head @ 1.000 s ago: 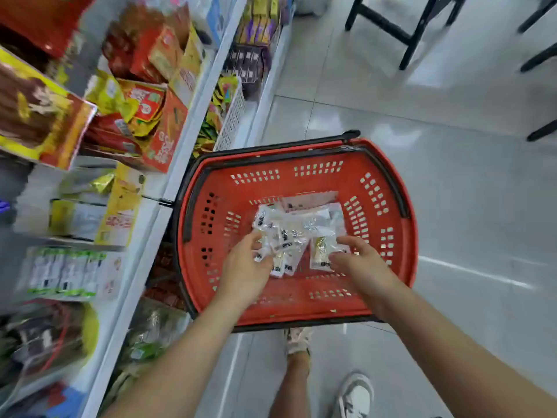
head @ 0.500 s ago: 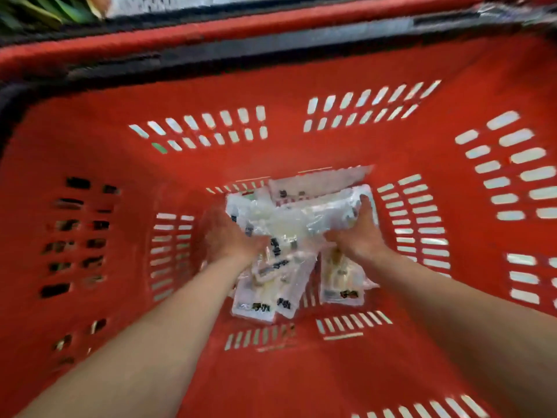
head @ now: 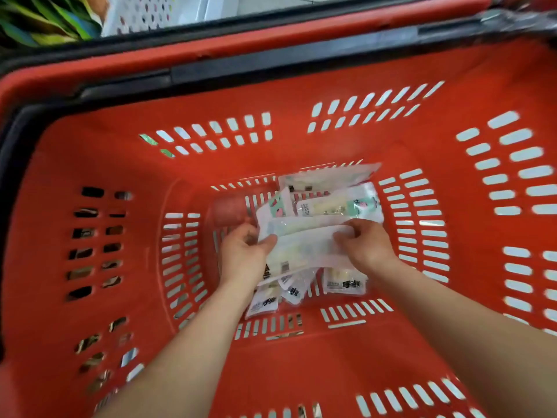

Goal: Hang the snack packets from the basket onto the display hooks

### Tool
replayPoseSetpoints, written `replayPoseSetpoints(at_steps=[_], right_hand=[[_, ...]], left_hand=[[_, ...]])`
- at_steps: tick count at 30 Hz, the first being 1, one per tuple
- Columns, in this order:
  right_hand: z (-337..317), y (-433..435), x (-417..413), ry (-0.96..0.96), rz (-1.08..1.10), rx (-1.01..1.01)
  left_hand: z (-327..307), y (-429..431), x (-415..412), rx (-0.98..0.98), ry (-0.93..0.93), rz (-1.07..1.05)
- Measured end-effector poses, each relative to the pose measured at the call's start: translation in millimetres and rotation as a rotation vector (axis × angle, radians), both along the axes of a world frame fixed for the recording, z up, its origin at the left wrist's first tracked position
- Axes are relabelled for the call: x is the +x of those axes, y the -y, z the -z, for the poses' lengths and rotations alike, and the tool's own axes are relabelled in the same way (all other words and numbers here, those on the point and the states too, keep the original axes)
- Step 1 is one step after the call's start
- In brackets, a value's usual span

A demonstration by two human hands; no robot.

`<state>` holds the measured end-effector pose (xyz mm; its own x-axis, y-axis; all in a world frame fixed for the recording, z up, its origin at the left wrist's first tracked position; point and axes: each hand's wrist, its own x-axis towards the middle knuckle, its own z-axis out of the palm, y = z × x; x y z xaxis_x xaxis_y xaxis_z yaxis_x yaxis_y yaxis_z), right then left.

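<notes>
You have both hands deep inside the big red plastic basket [head: 90, 164] with slotted walls, where the pile of see-through and white snack packets [head: 304, 248] lies on its floor. Your left hand [head: 241, 254] has its grip closed on the left edge of the top few packets, thumb on top, and your right hand [head: 366, 245] has its grip closed on their right edge, fingers curled over. More packets lie under and behind these, and a black handle [head: 271, 66] lies along the far rim.
</notes>
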<state>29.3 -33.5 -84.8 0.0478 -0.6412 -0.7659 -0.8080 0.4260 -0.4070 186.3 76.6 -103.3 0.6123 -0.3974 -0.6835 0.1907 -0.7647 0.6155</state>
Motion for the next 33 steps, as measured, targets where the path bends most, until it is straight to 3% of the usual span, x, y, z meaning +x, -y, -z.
replayPoseSetpoints(at_steps=[5,9,16,19,23,28,33], right_hand=[[-23,4,-4,0.035,0.185,0.052],[-46,6,-16,-0.097,0.122,-0.136],[-141,3,-21,-0.262,-0.529,-0.457],[-182,3,-15,-0.116,-0.473,-0.415],[-243,-4,5,0.085,-0.293,-0.172],[-326,-18,18,0.087,-0.573,-0.467],[-395,-18,32,0.181,-0.751,-0.546]], left_hand=[[-47,-7,-12,-0.1,-0.149,-0.092],[-77,-14,-5,-0.161,-0.175,-0.277],[-149,-22,9,-0.187,0.264,-0.141],[-204,-20,12,-0.211,0.367,-0.121],[-274,-17,15,-0.25,0.334,-0.091],[-355,-16,16,-0.307,0.274,0.056],[-420,-7,17,-0.34,0.112,0.022]])
